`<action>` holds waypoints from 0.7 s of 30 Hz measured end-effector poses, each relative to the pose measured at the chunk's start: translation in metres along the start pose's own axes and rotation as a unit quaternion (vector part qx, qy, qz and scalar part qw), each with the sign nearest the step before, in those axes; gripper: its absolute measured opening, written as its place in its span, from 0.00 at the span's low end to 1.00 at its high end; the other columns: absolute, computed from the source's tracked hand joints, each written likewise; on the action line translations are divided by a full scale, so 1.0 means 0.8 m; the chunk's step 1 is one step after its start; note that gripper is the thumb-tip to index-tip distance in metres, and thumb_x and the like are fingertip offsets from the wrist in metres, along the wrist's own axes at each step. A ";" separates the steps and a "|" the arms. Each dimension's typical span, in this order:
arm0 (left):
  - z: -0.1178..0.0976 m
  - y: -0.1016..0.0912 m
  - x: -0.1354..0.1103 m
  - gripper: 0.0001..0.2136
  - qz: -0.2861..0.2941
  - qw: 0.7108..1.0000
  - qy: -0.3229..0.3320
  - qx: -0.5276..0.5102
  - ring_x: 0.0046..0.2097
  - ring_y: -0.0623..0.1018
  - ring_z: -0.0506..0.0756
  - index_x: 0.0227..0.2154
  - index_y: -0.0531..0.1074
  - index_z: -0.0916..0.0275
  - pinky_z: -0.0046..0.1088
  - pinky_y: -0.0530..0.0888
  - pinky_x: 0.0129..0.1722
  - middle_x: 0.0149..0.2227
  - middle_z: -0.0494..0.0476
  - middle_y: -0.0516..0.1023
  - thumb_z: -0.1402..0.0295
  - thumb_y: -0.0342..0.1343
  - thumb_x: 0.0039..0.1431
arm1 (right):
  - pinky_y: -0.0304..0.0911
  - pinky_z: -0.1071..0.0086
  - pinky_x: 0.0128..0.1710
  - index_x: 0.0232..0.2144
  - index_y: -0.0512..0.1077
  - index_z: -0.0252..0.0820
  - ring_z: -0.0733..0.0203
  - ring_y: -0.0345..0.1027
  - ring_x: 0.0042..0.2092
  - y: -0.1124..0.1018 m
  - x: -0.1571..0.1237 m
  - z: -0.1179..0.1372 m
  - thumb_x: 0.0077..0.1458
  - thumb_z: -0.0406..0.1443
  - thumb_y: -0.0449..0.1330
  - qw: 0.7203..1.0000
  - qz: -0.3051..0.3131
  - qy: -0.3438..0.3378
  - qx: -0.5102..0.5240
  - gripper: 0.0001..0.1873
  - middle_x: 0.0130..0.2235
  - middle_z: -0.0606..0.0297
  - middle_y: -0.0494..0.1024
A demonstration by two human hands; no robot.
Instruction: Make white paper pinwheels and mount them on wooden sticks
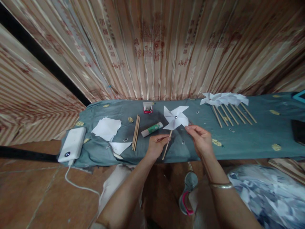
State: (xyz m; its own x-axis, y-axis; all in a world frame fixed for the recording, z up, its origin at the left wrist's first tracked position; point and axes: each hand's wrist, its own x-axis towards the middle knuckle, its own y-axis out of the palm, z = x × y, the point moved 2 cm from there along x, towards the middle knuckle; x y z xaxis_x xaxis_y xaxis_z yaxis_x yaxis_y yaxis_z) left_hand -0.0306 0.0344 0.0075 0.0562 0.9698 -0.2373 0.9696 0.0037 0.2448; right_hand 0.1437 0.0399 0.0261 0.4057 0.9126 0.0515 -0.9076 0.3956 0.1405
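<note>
A white paper pinwheel (177, 122) with a round silver pin at its centre is held up over the cloth. My left hand (157, 144) pinches its wooden stick (167, 147) just below the paper blades. The fingertips of my right hand (201, 138) are closed on the tip of the lower right blade. A green and white glue stick (152, 129) lies just left of the pinwheel. Behind it stands an open small red box (148, 108) with small metal pieces inside. Several loose wooden sticks (135, 133) lie further left.
A stack of white paper squares (106, 128) and a folded paper piece (120, 147) lie at the left, near a white power bank (72, 144) with a cable. Several finished pinwheels (225, 99) lie in a row at the right. A dark object (298, 131) sits at the right edge.
</note>
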 end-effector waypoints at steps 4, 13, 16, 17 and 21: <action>0.000 -0.001 0.001 0.12 -0.004 1.000 0.008 0.001 0.29 0.75 0.52 0.25 0.82 0.63 0.28 0.71 0.33 0.26 0.55 0.82 0.62 0.69 0.35 | 0.63 0.66 0.37 0.19 0.76 0.45 0.63 0.68 0.30 0.009 -0.008 0.000 0.35 0.44 0.72 1.000 0.020 0.017 0.004 0.12 0.26 0.69 0.78; 0.001 -0.003 0.001 0.11 0.002 1.000 0.003 -0.005 0.30 0.76 0.53 0.27 0.82 0.63 0.28 0.72 0.35 0.27 0.56 0.82 0.64 0.69 0.39 | 0.56 0.71 0.28 0.16 0.72 0.42 0.68 0.59 0.24 0.030 -0.021 -0.003 0.35 0.45 0.72 0.996 0.080 0.048 0.000 0.16 0.19 0.73 0.69; 0.001 -0.002 0.001 0.10 0.005 1.000 0.013 -0.010 0.30 0.76 0.52 0.27 0.82 0.63 0.28 0.71 0.36 0.28 0.55 0.82 0.65 0.68 0.39 | 0.54 0.71 0.26 0.15 0.70 0.42 0.69 0.56 0.23 0.036 -0.024 -0.002 0.34 0.45 0.72 0.994 0.091 0.055 0.000 0.17 0.18 0.74 0.67; 0.001 -0.001 0.001 0.10 0.005 1.000 0.016 -0.011 0.30 0.75 0.52 0.27 0.82 0.63 0.28 0.71 0.35 0.27 0.55 0.81 0.65 0.68 0.39 | 0.54 0.71 0.26 0.15 0.70 0.42 0.69 0.57 0.23 0.037 -0.025 -0.002 0.34 0.45 0.72 0.994 0.094 0.057 0.001 0.18 0.18 0.74 0.67; 0.001 -0.001 0.000 0.11 0.007 1.000 0.015 -0.016 0.27 0.73 0.50 0.26 0.82 0.64 0.26 0.70 0.32 0.25 0.54 0.80 0.65 0.68 0.38 | 0.54 0.72 0.26 0.15 0.71 0.42 0.69 0.58 0.23 0.042 -0.027 -0.003 0.33 0.46 0.73 0.993 0.103 0.062 0.002 0.18 0.18 0.73 0.69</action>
State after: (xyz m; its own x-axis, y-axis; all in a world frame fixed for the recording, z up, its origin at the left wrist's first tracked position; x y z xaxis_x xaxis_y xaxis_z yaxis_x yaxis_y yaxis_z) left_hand -0.0307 0.0342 0.0063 0.0617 0.9767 -0.2057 0.9606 -0.0021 0.2780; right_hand 0.1042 0.0338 0.0270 0.1951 0.9798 -0.0433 -0.9692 0.1994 0.1446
